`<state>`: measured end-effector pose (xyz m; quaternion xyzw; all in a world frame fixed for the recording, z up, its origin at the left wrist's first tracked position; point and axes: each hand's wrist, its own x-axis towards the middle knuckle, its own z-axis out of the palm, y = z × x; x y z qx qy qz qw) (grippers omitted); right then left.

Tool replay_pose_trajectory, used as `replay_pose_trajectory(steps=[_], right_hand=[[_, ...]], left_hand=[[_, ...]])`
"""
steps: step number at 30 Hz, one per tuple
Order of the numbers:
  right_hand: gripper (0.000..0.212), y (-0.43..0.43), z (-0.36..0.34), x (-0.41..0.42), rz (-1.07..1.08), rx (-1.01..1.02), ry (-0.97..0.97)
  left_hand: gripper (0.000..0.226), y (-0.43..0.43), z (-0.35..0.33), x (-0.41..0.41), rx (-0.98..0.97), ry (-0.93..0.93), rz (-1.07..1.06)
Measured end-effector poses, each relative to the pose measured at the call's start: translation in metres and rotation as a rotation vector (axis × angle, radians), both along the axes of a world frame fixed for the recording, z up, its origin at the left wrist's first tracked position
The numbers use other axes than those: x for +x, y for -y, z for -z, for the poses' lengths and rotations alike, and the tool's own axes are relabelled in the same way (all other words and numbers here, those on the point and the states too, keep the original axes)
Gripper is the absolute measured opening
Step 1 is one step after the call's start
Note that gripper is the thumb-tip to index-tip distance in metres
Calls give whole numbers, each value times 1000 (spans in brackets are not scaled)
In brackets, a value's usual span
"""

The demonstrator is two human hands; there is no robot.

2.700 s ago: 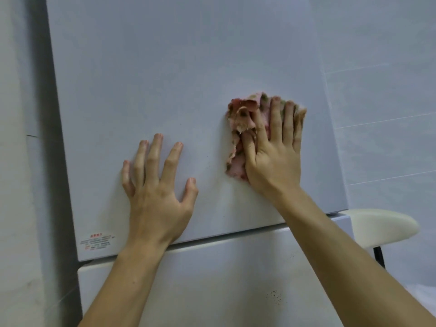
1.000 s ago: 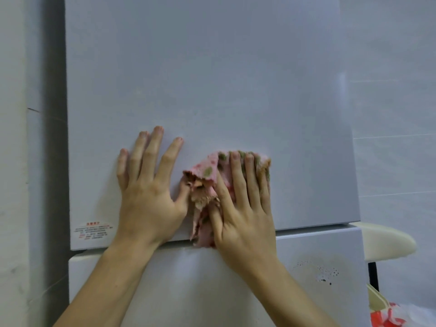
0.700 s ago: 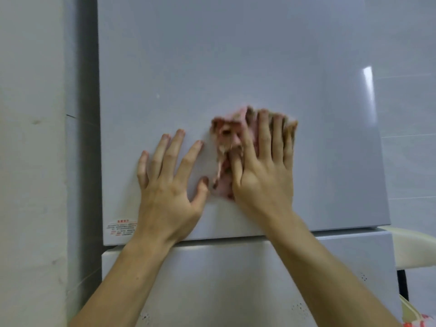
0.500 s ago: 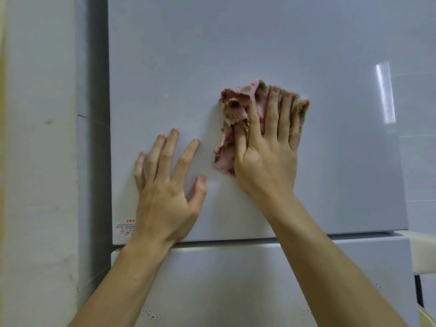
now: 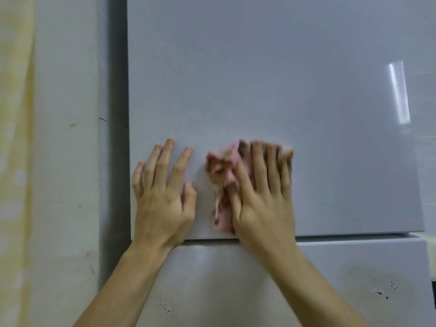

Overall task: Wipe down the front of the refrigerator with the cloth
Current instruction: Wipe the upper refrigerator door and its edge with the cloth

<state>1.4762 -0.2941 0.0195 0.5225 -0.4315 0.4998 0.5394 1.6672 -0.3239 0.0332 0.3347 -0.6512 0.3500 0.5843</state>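
1. The left hand [image 5: 162, 197] lay flat on the pale grey, glossy upper door of the refrigerator [image 5: 259, 79]. Its fingers were spread and straight, and it grasped nothing.
2. The right hand [image 5: 264, 201] sat just beside the left hand, apart from it. It pressed a crumpled pink cloth with green-brown spots [image 5: 223, 171] against the same door.
3. The right hand's fingers [image 5: 271, 166] lay straight and close together over the cloth rather than curled round it. The thumb rested on the cloth's lower part. The hand and the cloth were slightly blurred.
4. The cloth stuck out past the right fingertips and bunched up on the thumb side, in the gap between the two hands. It did not touch the left hand.
5. Both wrists crossed the dark horizontal seam [image 5: 354, 234] where the upper door met the white lower door [image 5: 330, 267]. The heels of both hands rested near that seam.
6. On the lower door, clusters of small dark specks [image 5: 382, 289] showed to the right of the right forearm. More specks [image 5: 165, 308] showed between the two forearms.
7. A bright vertical streak of reflected light [image 5: 398, 93] lay on the upper door, above and well to the right of the right hand.
8. Beyond a shadowed gap to the left of the left hand stood a white plaster wall [image 5: 66, 161]. A yellowish strip [image 5: 14, 138] ran along its far side.
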Motion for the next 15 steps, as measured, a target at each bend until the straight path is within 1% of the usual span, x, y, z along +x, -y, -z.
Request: replay_pose_trajectory(steps=[3,6,9,13,15], right_hand=[[51,9,-59,11,12,-94,121],[54,14,-77,22,15,-82,196],[53,12,-49,27,-3,-77,129],[57,7,28,49,-20,78,33],[57,5,45,51,-22,102,2]], left_hand=[[62,2,2,11,24,9,-8],[62,6,3,21,31,-28,5],[63,7,5,23,42,-45,17],[65,6,8,22,56,-46,18],[64,7,10,25,55,-17,17]])
